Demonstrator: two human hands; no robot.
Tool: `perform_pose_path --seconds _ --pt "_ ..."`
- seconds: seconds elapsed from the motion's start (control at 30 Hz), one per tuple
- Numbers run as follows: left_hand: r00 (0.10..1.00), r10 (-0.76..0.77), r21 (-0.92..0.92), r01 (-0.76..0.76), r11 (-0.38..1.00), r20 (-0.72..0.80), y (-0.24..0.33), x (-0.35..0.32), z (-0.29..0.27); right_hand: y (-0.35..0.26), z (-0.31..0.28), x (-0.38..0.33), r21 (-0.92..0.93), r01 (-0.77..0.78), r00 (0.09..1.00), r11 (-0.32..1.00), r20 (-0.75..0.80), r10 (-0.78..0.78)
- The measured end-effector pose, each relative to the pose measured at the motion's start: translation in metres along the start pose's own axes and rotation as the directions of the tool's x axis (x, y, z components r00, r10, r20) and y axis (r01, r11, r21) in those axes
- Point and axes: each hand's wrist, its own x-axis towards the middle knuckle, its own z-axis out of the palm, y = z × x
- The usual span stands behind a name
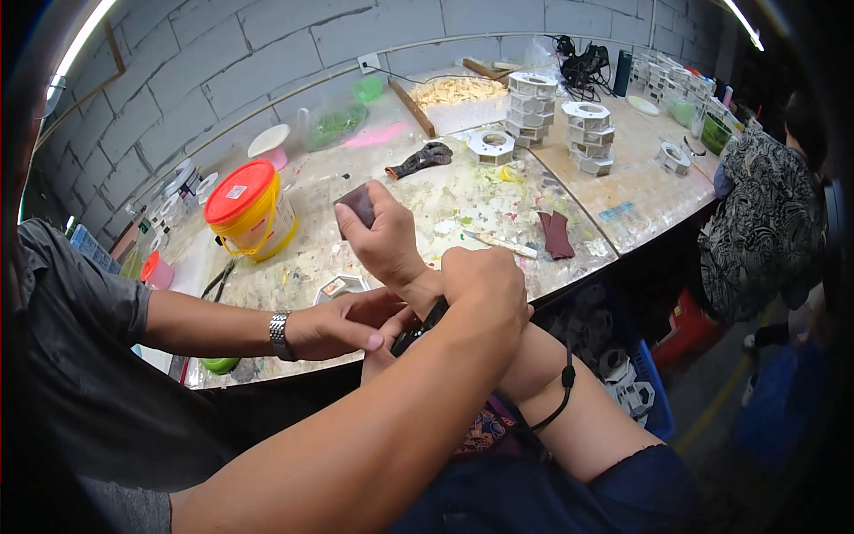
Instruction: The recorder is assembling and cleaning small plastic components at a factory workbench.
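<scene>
Along the paint-spattered, pale bench [445,203], a co-worker's right hand [487,283] covers part of your right forearm [578,400]; the co-worker's left hand [325,329] is left of it. Your right hand [387,236] pinches a small, flat, dark-brown rectangular block [358,205] above the bench. A black band [435,313] is half-covered. Your left hand can't be made out; you cannot tell its grip.

Matt sheet [358,206], glossy plastic bucket [277,222]
</scene>
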Motion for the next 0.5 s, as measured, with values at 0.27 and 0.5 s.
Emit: perform_pose_path --seconds 0.27,0.5 --pt "0.981 0.066 -0.979 0.175 0.109 0.182 -0.049 -0.028 0.006 0.007 -0.009 0.003 0.415 -0.338 0.941 0.845 0.148 0.304" --pt "0.949 0.027 -0.904 0.308 -0.297 0.314 -0.08 -0.02 0.016 0.003 -0.021 0.019 0.593 -0.503 0.85 0.629 0.207 0.484"
